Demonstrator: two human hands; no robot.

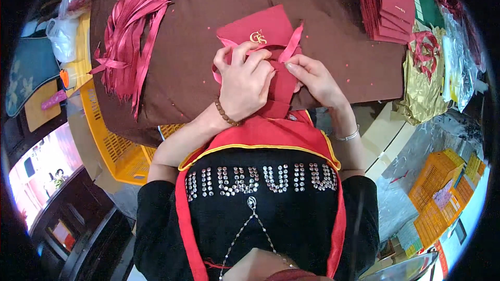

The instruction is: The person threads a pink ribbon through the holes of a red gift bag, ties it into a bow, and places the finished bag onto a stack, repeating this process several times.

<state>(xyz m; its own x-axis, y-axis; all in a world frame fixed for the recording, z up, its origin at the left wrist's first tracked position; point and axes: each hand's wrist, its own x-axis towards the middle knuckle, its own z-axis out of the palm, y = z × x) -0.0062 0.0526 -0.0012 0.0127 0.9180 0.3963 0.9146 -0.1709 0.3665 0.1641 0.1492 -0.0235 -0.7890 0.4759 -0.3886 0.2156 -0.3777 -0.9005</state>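
Observation:
A dark red paper pouch or folded card (pixel 260 23) with a gold emblem lies at the table's near edge, in front of my chest. Satin ribbon (pixel 293 44) in a similar red crosses it, one end sticking up on the right. My left hand (pixel 245 78), with a beaded bracelet at the wrist, is bent over the pouch, its fingers closed at the ribbon; they hide part of it. Thumb and forefinger of my right hand (pixel 315 75) pinch the ribbon just to the right. A lower red flap (pixel 281 86) hangs between the hands toward my apron.
A bundle of cut red ribbons (pixel 133 41) lies at the left on the brown tablecloth (pixel 198 0). Stacked red pouches (pixel 388 15) sit at the far right, near a gold plastic bag (pixel 424 86). Orange crates (pixel 117 151) stand below the table's left edge and at the lower right.

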